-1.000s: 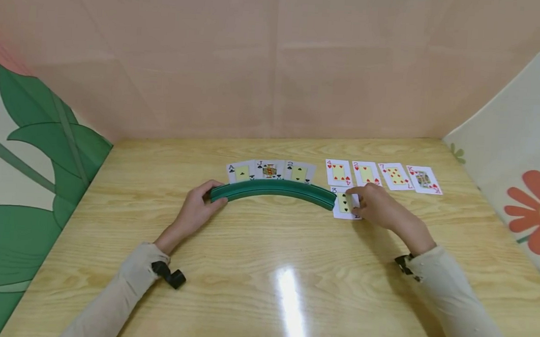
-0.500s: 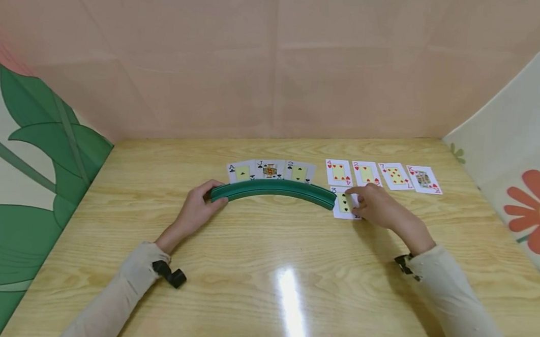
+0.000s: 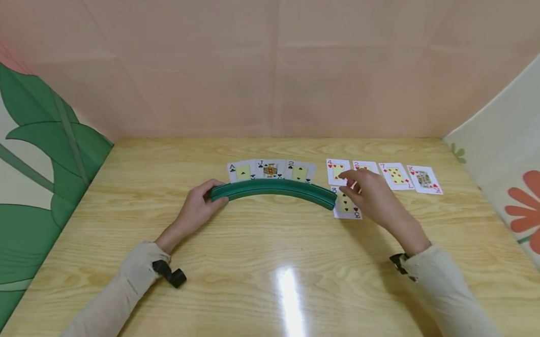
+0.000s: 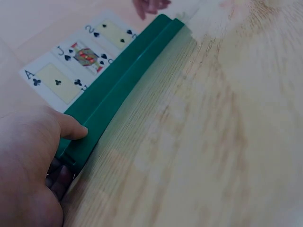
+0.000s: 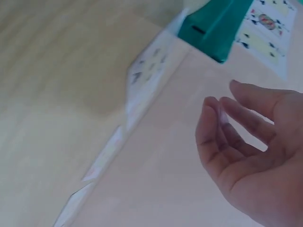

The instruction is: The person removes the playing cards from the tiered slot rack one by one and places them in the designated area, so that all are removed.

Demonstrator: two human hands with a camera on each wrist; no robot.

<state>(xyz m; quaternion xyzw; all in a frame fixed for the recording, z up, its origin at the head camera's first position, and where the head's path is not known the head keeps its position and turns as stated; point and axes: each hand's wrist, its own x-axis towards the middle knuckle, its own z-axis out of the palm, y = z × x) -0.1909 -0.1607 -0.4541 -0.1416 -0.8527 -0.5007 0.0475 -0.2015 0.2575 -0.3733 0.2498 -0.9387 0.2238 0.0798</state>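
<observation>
A curved green card holder [image 3: 273, 187] rests on the table, its left end gripped by my left hand [image 3: 196, 205], thumb in front. Standing in its slot are the ace of clubs [image 3: 241, 172], the jack of spades [image 3: 270, 169] and the two of spades [image 3: 300, 172], faces toward me. Beside the holder's right end is a three of spades [image 3: 347, 211]; whether they touch, I cannot tell. My right hand [image 5: 255, 137] hovers over that card with loosely curved fingers and nothing between them. In the left wrist view the left thumb [image 4: 73, 128] presses the holder's face.
Farther back on the right, face-up cards lie in a row: the four of hearts [image 3: 336, 167], the two of hearts [image 3: 366, 166], the seven of diamonds [image 3: 394, 176] and a red king [image 3: 425, 180]. A pink cloth backdrop [image 3: 275, 62] rises behind the wooden table [image 3: 222, 288].
My right hand has let go of the three of spades and lifted slightly up and to the left. The card, the holder and my left hand stay put.
</observation>
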